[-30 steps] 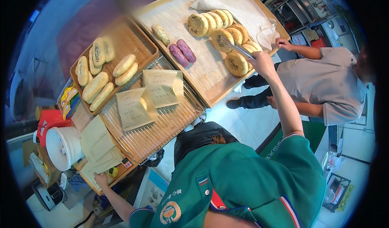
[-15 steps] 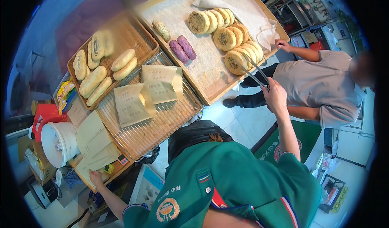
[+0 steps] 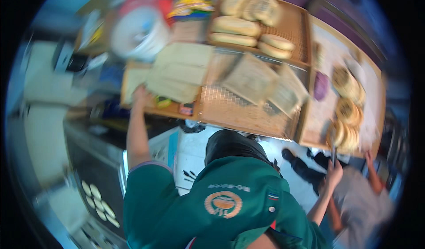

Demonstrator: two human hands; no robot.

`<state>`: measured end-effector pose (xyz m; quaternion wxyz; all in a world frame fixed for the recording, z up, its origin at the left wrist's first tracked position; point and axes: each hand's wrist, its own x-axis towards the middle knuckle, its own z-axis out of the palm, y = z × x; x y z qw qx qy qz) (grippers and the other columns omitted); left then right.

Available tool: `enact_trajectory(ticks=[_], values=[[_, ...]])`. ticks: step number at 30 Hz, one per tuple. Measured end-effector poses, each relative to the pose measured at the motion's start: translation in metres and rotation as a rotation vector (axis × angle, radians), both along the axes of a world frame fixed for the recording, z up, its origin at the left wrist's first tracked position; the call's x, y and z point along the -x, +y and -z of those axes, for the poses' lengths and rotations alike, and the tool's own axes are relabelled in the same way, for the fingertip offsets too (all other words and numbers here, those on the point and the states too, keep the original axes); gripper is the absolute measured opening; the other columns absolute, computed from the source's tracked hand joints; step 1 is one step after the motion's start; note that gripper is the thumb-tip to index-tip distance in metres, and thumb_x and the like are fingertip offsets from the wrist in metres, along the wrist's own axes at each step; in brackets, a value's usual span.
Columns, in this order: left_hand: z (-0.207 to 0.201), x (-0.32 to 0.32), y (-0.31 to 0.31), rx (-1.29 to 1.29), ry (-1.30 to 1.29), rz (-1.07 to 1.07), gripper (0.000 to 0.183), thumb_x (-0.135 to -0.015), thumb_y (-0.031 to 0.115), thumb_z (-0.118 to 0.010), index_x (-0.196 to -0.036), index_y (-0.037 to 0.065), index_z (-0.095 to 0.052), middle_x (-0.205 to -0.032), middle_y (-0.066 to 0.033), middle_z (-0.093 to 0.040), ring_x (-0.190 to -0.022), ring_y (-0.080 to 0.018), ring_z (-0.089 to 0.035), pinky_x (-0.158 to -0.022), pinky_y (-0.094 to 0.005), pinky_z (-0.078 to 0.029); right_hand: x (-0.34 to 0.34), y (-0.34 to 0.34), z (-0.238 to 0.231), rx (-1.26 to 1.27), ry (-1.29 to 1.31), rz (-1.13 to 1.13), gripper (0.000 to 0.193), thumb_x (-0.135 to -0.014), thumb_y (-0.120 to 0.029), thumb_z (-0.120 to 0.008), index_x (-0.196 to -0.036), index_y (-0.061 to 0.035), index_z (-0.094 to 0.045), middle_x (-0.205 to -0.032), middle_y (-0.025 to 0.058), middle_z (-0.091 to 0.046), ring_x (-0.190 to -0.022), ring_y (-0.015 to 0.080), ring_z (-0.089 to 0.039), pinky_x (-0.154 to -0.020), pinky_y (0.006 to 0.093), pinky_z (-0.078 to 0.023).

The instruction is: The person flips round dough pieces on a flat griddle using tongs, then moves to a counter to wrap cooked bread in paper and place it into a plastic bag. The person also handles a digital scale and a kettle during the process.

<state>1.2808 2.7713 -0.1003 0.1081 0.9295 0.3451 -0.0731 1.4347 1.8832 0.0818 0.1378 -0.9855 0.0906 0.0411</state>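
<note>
My right hand [image 3: 334, 173] is closed round the handle of metal tongs [image 3: 334, 149]. The tongs' tips reach the front row of round flatbreads [image 3: 349, 136] in the wooden tray; blur hides whether they pinch one. My left hand [image 3: 141, 95] rests at the near left edge of a pile of flat paper bags [image 3: 179, 69], its fingers smeared by motion. Two filled-out or loose paper bags [image 3: 250, 78] lie on the wire rack between my hands. Behind them, long oval breads [image 3: 235, 26] sit in a brown wicker basket [image 3: 297, 32].
A purple bread [image 3: 321, 86] lies in the wooden tray [image 3: 310, 129]. Behind the bag pile stands a white bucket [image 3: 139, 34]. At right, a person in a grey shirt [image 3: 365, 204] has a hand at the tray's edge. Pale dough pieces [image 3: 101, 204] lie on a dark surface at lower left.
My view has swung toward the left, so the trays appear shifted right and turned level. The tongs stay in my right hand near the flatbreads, and my left hand stays by the bag pile.
</note>
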Motion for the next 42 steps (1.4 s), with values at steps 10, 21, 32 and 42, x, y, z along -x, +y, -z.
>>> enact_trajectory(ticks=[10,21,32,42], values=[[-0.058,-0.036,-0.077,-0.229,0.172,-0.119,0.043,-0.077,0.021,-0.072,-0.115,0.005,-0.058,-0.109,-0.0163,-0.062,-0.107,-0.0380,-0.057,-0.092,-0.0423,-0.048,-0.030,0.028,0.003,-0.876,0.099,0.214,0.017,-0.095,-0.016,-0.058,-0.089,-0.0010,-0.061,-0.069,0.0003,-0.057,-0.050,0.0041,-0.049,-0.045,0.0169,-0.037],[-0.146,-0.035,-0.117,-0.351,-0.606,-0.184,0.021,-0.089,0.020,-0.051,-0.073,0.007,-0.055,-0.074,-0.0122,-0.057,-0.068,-0.0297,-0.059,-0.060,-0.0441,-0.049,-0.008,0.144,-0.030,-1.075,0.393,-0.082,0.022,-0.091,-0.020,-0.060,-0.092,0.0022,-0.064,-0.072,0.0018,-0.058,-0.059,0.0082,-0.051,-0.056,0.0216,-0.041],[-0.140,-0.198,-0.424,0.286,-0.761,0.695,0.007,-0.083,0.007,-0.059,-0.085,0.001,-0.059,-0.092,-0.0105,-0.057,-0.081,-0.0319,-0.059,-0.070,-0.0398,-0.049,0.009,0.164,-0.013,-1.204,0.513,-0.036,0.040,-0.089,-0.014,-0.067,-0.123,0.0053,-0.058,-0.081,0.0018,-0.062,-0.062,0.0069,-0.053,-0.057,0.0212,-0.045],[-0.127,-0.218,-0.471,0.551,-0.800,0.488,0.014,-0.081,0.005,-0.063,-0.071,-0.005,-0.061,-0.103,-0.0121,-0.062,-0.085,-0.0283,-0.060,-0.074,-0.0345,-0.048,0.024,0.134,-0.009,-1.009,0.542,-0.031,0.041,-0.088,-0.014,-0.068,-0.122,0.0073,-0.058,-0.079,0.0016,-0.063,-0.062,0.0049,-0.053,-0.056,0.0223,-0.046]])
